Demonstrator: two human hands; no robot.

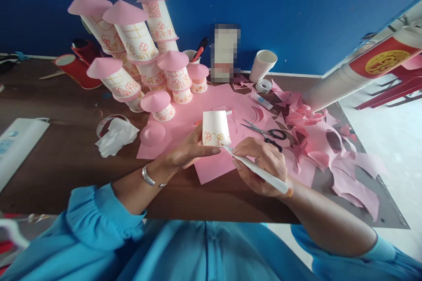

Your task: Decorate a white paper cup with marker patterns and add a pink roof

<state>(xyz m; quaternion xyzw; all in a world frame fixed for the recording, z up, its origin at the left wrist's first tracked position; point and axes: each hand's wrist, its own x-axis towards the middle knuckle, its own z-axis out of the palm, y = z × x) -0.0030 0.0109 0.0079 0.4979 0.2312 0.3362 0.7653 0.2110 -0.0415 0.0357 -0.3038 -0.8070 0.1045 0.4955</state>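
A white paper cup (pixel 215 126) with red and yellow flowers drawn along its lower part is held by my left hand (pixel 188 150), whose fingers grip its side and bottom. In my right hand (pixel 262 167) is a white marker (pixel 263 173) with an orange end; its tip is at the cup's lower edge. Under and beyond both hands lies pink paper (pixel 211 173). Black-handled scissors (pixel 262 131) rest partly open beyond my right hand. Several cup towers (pixel 140 48) with pink cone roofs stand at the back left, drawn with similar flowers.
Pink scraps (pixel 329 140) spread over the right side. A long stack of cups (pixel 332 83) leans at the right edge. White cups (pixel 263 65), a tape roll (pixel 264 86) and a glue tube (pixel 261 101) are at the back. Left are crumpled tissue (pixel 117 137) and a red cup (pixel 74 70).
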